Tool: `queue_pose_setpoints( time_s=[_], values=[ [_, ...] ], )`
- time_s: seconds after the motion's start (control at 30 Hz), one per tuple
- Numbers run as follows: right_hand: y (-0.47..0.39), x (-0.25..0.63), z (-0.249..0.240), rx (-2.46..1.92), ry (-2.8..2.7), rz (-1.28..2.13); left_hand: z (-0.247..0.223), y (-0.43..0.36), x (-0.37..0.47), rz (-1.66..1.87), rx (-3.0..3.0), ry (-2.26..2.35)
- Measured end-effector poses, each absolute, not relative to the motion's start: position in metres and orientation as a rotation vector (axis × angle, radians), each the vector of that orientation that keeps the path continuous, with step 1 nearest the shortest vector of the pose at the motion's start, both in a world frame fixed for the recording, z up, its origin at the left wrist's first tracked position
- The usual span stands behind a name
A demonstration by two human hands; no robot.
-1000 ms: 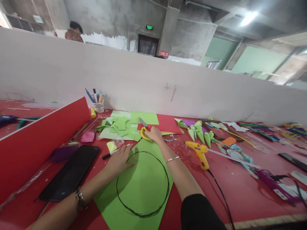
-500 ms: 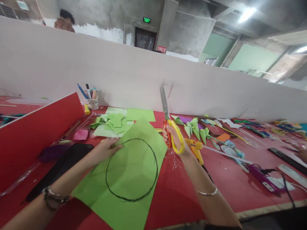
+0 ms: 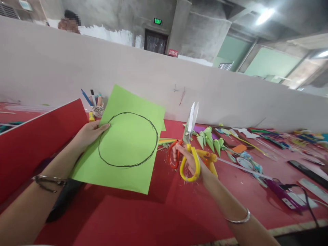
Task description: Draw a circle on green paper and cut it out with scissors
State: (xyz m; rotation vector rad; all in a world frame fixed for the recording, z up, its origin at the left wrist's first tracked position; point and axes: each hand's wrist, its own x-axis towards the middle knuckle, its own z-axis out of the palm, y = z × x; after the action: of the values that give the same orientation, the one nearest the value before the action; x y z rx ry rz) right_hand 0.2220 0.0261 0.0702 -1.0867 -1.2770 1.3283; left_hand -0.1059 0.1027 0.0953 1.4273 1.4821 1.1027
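A sheet of green paper [image 3: 129, 140] with a large hand-drawn black circle is held up off the table, tilted towards me. My left hand [image 3: 91, 135] pinches its left edge, thumb on the front and the other fingers hidden behind. To the right of the sheet, my right hand [image 3: 186, 155] grips a pair of scissors [image 3: 190, 128] with one red and one yellow handle. The blades point up and stand slightly apart, not touching the paper.
On the red table [image 3: 123, 218] stands a pen cup [image 3: 97, 111]. Green paper cones [image 3: 208, 136], a yellow glue gun [image 3: 210, 160] and a purple power strip [image 3: 287, 196] lie to the right. A red divider [image 3: 43, 143] rises at left, a white partition [image 3: 143, 75] behind.
The green sheet has been lifted and turned, moving up and left with my left hand. My right hand has shifted slightly down and right, and the scissors' blades have parted.
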Motion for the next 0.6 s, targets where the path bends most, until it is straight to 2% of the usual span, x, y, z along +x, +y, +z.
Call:
queue_pose_setpoints(
  time_s=[0.27, 0.43, 0.6],
  values=[
    [0.02, 0.214, 0.062, -1.129, -1.308, 1.287, 0.088, 0.085, -0.102, 1.119, 1.204, 1.385],
    [0.024, 0.198, 0.065, -1.021, -1.215, 1.08, 0.09, 0.071, -0.089, 0.986, 1.229, 1.264],
    [0.025, 0.188, 0.076, -1.161, -1.144, 1.079, 0.088, 0.066, -0.084, 0.887, 1.231, 1.248]
  ],
)
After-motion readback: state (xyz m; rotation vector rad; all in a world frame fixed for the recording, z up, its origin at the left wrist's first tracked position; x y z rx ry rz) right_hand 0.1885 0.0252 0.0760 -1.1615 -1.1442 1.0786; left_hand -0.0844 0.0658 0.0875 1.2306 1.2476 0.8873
